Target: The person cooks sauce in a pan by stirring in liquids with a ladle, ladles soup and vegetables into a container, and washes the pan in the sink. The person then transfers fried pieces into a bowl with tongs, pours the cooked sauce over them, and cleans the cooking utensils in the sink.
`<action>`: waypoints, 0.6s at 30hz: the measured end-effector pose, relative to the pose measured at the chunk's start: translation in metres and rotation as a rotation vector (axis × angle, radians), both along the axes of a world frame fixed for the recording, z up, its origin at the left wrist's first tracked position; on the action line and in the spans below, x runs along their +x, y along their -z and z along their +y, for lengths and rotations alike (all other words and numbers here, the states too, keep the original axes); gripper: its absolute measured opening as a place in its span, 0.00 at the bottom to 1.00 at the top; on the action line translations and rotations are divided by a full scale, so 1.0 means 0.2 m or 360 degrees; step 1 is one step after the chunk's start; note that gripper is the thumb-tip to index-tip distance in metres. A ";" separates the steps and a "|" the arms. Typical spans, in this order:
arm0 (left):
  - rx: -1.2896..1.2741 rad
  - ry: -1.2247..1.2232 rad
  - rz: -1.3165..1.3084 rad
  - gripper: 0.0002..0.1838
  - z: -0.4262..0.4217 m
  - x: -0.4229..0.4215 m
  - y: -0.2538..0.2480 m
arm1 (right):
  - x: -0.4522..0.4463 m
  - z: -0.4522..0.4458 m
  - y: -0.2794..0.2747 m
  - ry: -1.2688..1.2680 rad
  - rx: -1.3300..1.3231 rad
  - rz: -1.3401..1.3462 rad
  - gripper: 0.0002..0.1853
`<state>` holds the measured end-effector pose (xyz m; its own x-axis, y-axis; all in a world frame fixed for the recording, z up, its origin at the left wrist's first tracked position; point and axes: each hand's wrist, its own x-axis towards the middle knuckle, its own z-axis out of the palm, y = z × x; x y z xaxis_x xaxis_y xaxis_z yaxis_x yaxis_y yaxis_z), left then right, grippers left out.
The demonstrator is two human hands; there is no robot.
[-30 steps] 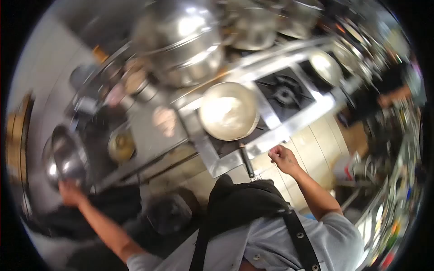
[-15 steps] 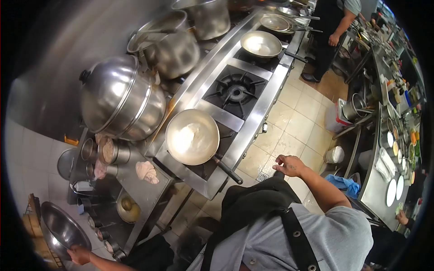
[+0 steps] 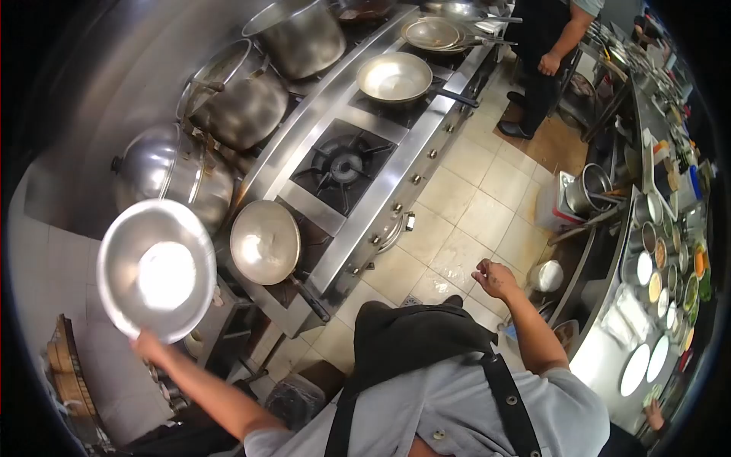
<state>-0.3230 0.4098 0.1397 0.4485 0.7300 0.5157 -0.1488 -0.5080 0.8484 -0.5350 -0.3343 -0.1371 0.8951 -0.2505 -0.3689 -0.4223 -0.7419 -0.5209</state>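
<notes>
On the left side, my left hand (image 3: pixel 152 346) grips the near rim of a large metal bowl (image 3: pixel 122 263), whose shiny inside faces the camera. Behind the bowl is a big domed steel steamer (image 3: pixel 148 171), partly covered by it. My right hand (image 3: pixel 495 279) hangs over the tiled floor with its fingers curled together; whether anything small is inside them is hidden. A light-coloured frying pan (image 3: pixel 263 247) sits on the nearest burner, its dark handle pointing toward me, just right of the bowl.
A bare burner (image 3: pixel 344 164) and a second pan (image 3: pixel 394 76) lie farther along the stove (image 3: pixel 381 194). Tall pots (image 3: pixel 244 107) stand behind. A co-worker's dark legs (image 3: pixel 533 84) are at the top right. Plates (image 3: pixel 635 369) and food containers line the right counter (image 3: pixel 590 354).
My left hand has raised the bowl from the lower left toward the stove, hiding the side counter's food. The view has shifted rightward. My right hand remains over the floor.
</notes>
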 end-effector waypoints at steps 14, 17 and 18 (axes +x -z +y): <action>-0.1630 0.0486 0.0670 0.19 -2.12 0.92 1.36 | -0.02 -0.56 -0.02 0.0193 0.0230 -0.0014 0.20; -0.1540 0.0423 0.0749 0.15 -2.33 0.98 1.45 | 0.11 -0.80 -0.07 0.0323 0.0231 0.0089 0.20; -0.1496 0.0411 0.0655 0.15 -2.41 0.98 1.45 | 0.16 -0.89 -0.07 0.0364 0.0219 0.0059 0.20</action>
